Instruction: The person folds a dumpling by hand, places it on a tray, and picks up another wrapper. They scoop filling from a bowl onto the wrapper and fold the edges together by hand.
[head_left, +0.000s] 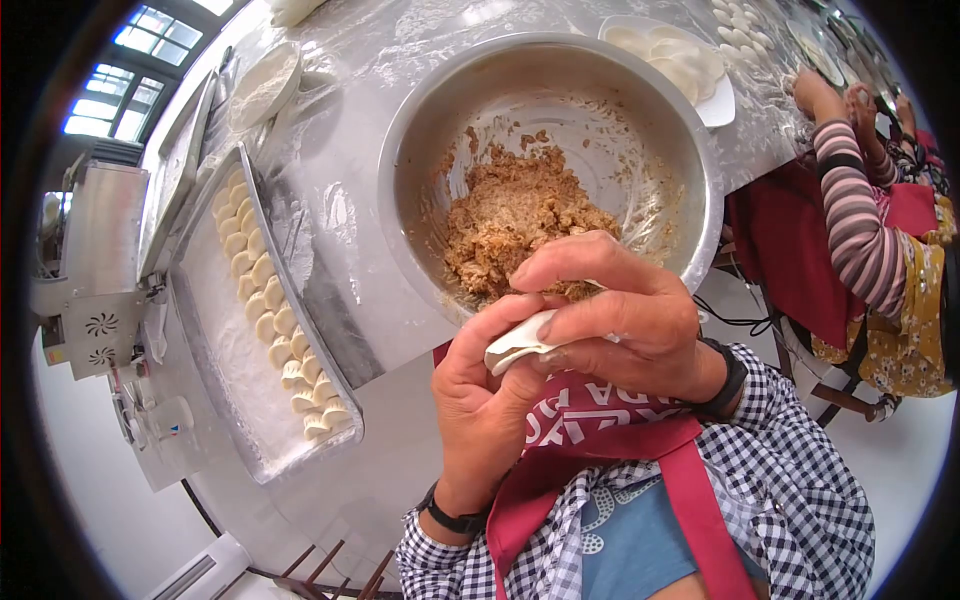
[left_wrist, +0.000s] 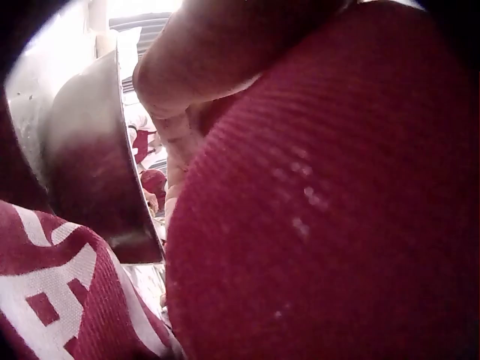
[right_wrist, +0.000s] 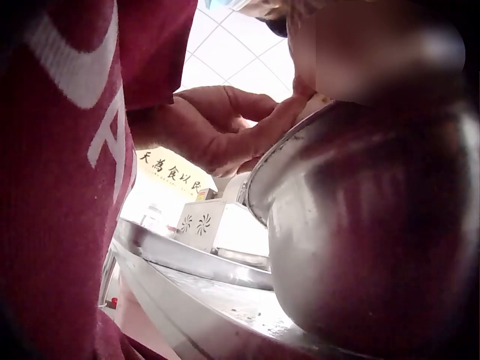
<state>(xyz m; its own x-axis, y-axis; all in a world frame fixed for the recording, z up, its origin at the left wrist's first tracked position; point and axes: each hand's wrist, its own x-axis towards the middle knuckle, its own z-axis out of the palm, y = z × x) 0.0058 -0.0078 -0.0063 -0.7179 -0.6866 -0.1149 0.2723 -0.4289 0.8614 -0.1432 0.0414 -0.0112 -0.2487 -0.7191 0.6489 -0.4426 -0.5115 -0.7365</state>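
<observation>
In the head view a folded white dumpling (head_left: 512,345) is held between both hands, just over the near rim of a large steel bowl (head_left: 398,190). My left hand (head_left: 470,405) pinches its left end between thumb and forefinger. The right hand (head_left: 640,325) grips the dough from the other side, its thumb and fingers curled at the edge. Brown minced filling (head_left: 520,205) lies heaped in the bowl. From the right wrist, the left hand (right_wrist: 214,135) shows beside the bowl's rim. Apron cloth (left_wrist: 322,195) covers most of the left wrist view.
To the left, a floured metal tray (head_left: 215,340) carries rows of shaped dumplings (head_left: 275,300). A white plate (head_left: 718,105) of round wrappers (head_left: 670,58) stands behind the bowl. Small dough pieces (head_left: 740,28) lie farther back. At right, another person's striped sleeve (head_left: 855,220) reaches the table.
</observation>
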